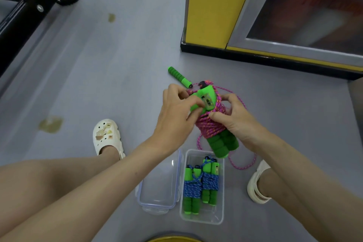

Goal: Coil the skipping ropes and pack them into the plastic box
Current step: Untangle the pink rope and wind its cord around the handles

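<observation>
Head view: our left hand (177, 110) and right hand (234, 119) both grasp the pink rope (211, 124) bundle, just beyond the box (202, 220) holding two blue ropes (200, 186).

The plastic box (202, 221) and its lid (159, 182) are clear, glossy plastic that catches the light. The pink skipping rope (211, 125) is braided cord, rough-looking, and its green grips (222, 145) are matt, ribbed foam. The grey floor (117, 65) looks smooth and dull, stained in spots. The black frame (25, 12) is shiny painted metal.
</observation>
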`<state>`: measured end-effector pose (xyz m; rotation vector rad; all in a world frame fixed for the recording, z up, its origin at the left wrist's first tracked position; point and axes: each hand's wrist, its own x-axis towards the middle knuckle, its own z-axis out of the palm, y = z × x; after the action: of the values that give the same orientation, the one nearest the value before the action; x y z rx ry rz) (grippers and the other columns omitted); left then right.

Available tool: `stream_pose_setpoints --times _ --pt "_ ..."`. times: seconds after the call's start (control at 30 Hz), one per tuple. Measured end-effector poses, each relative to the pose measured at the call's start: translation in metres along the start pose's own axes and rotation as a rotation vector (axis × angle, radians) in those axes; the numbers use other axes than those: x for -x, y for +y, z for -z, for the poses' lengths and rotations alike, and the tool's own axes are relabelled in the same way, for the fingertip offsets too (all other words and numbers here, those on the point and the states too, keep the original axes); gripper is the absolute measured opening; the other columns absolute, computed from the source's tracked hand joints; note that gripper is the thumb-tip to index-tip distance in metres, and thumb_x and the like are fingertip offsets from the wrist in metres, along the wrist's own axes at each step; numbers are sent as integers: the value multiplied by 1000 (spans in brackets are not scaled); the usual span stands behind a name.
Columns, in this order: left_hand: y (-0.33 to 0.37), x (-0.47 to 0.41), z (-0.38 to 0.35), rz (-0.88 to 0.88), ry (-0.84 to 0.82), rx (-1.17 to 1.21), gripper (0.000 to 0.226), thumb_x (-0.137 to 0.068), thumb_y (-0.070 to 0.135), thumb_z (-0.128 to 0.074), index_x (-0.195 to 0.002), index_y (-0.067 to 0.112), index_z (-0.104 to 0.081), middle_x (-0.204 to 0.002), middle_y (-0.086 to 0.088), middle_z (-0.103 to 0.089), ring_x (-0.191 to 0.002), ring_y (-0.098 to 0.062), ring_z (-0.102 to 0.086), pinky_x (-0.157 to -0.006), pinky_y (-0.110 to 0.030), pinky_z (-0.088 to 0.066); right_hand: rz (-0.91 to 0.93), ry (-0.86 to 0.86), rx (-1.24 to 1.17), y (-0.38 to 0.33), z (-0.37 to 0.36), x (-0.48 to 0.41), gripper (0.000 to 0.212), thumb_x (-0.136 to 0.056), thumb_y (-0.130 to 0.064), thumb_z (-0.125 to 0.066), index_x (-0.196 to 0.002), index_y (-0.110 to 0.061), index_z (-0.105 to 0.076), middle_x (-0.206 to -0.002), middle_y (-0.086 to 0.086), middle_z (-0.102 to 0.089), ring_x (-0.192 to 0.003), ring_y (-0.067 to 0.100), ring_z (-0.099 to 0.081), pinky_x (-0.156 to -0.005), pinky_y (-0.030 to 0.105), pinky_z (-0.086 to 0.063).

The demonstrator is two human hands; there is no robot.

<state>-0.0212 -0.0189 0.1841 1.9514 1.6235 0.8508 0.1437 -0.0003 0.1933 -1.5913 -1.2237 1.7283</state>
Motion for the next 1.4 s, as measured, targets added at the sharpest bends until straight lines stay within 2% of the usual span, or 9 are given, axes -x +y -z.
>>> stream_pose_setpoints --times 0.1,0.23,0.4,0.5,0.73,0.9,1.07,1.23,1.4 --pt "-9 0 -2 -192 92 -170 24 -85 31 -57 -89 15 -74 -87 -8 -45 -84 -23 -43 -61 -33 -41 15 -27 30 0 1 3 29 -84 -11 -66 -103 -24 -49 -78 8 -72 -70 21 -70 -64 34 -57" --pt "-12 2 -6 -301 76 -233 24 -83 30 -58 -85 15 -76 -76 -6 -45 -77 -17 -37 -61 -30 -28 57 5 101 1 -3 5 26 -84 -7 -66 -100 -19 -51 -65 2 -68 -58 12 -67 -53 23 -52" --pt "-13 4 -11 -257 -19 -186 27 -80 31 -54 -82 16 -76 -70 -3 -49 -73 -13 -39 -66 -29 -23 70 80 213 7 -10 6 32 -82 -14 -68 -108 -19 -49 -75 3 -66 -64 8 -65 -59 25 -54" --pt "-11 2 -9 -217 -73 -230 13 -70 26 -67 -77 16 -71 -72 0 -55 -70 -20 -54 -71 -33 -23 20 82 239 9 -9 5 31 -82 -20 -66 -108 -22 -49 -87 7 -67 -77 18 -68 -72 38 -57" --pt "1 10 -12 -342 -165 -353 12 -63 4 -61 -68 14 -59 -69 -1 -55 -62 -22 -55 -69 -32 -25 -29 44 359 12 -10 7 21 -80 -28 -65 -96 -27 -51 -92 8 -65 -85 21 -64 -69 33 -50" --pt "2 10 -14 -342 -107 -364 16 -75 13 -41 -74 10 -57 -72 -5 -56 -62 -24 -55 -69 -32 -28 -89 39 323 4 -7 6 22 -82 -35 -61 -101 -26 -55 -98 5 -64 -85 15 -61 -69 30 -47" --pt "3 11 -20 -370 -169 -358 21 -74 13 -39 -76 6 -58 -72 -9 -56 -57 -26 -53 -60 -32 -37 -132 0 419 -1 0 8 19 -86 -34 -61 -103 -25 -57 -90 -4 -58 -81 8 -55 -64 25 -42" --pt "10 16 -20 -371 -208 -395 19 -61 6 -70 -79 2 -64 -70 -10 -55 -45 -23 -47 -47 -23 -25 -118 -53 531 -3 6 11 9 -86 -30 -61 -92 -23 -62 -84 -6 -56 -74 5 -51 -57 24 -36" --pt "10 10 -16 -496 -339 -325 33 -61 12 -87 -74 2 -58 -69 -13 -54 -41 -26 -48 -45 -23 -25 -155 -148 579 2 10 13 10 -79 -26 -66 -78 -17 -70 -82 4 -67 -76 14 -57 -72 32 -46"
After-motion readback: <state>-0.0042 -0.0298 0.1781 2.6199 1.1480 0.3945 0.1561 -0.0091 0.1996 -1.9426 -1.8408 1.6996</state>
